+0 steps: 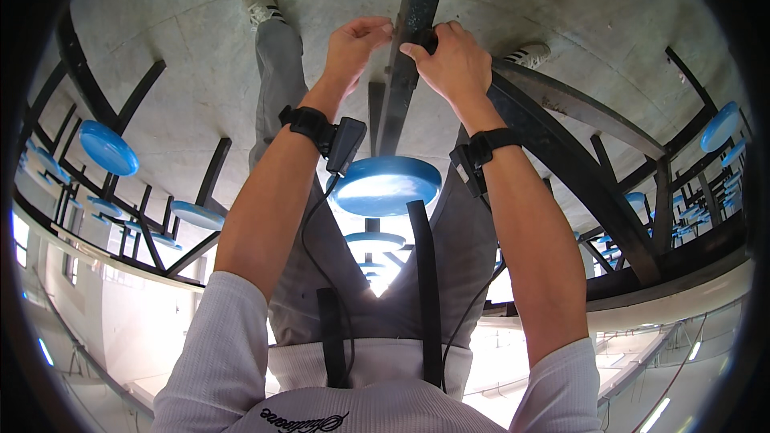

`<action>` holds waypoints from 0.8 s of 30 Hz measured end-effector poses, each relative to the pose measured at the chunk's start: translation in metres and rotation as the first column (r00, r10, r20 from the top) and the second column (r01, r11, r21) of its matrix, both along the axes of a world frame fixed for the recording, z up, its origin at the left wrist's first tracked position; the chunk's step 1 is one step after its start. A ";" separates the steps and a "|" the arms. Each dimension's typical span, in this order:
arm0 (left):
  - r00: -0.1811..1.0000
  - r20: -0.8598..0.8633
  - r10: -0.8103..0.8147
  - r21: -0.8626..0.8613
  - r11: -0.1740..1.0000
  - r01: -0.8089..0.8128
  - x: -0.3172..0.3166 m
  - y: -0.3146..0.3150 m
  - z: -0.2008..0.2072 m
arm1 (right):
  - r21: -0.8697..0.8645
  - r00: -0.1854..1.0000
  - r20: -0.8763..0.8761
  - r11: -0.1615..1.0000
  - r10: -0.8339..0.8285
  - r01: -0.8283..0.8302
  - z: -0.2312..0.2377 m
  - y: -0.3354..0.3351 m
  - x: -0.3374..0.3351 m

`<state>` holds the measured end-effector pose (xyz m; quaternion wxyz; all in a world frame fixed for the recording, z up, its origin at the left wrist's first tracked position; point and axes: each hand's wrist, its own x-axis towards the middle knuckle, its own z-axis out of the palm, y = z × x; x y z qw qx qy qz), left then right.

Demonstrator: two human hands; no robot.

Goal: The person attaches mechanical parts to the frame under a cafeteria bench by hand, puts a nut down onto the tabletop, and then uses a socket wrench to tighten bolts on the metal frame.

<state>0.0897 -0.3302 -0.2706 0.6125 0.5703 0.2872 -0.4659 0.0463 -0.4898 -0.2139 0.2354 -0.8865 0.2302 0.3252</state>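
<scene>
A black metal beam [413,12] runs from the top of the view down between my legs. Just left of it is my left hand [353,50], its fingertips pinched together near the beam's edge; anything between them is too small to make out. My right hand [455,64] is curled against the beam's right side, with the thumb lying across the metal. A dark lump [431,40] shows between its thumb and forefinger, and I cannot tell whether it is part of the beam. Below my hands, a round blue seat [387,184] sits at the beam's near end.
Thick black frame bars [573,160] slant beside my right forearm. More black frames with round blue seats stand on both sides, including one seat at the left [108,148] and another at the right [719,126]. Under everything lies a grey concrete floor [192,56].
</scene>
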 end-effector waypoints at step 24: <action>0.999 0.011 0.031 0.021 0.999 -0.031 -0.006 -0.008 0.005 | -0.014 1.000 -0.007 1.000 0.014 -0.014 0.000 -0.001 -0.001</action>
